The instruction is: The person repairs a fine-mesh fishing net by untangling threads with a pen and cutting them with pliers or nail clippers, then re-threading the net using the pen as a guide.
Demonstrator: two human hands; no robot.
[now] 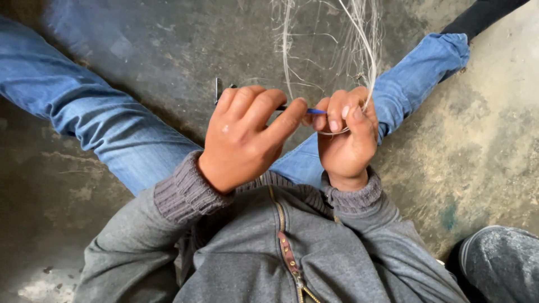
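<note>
The left hand (247, 137) pinches a thin blue tool (315, 111); the right hand (347, 134) closes on pale fibres (368, 53). The tool tip may prick the fingers (335, 115), because they touch.

Left hand (247, 134) and right hand (347, 132) raised together, fingers curled.

At frame centre we see our left hand (244, 137) beside our right hand (345, 132), a thin tool (306, 110) bridging them, strands (359, 45) running to the upper edge, over the floor (483, 146).
</note>
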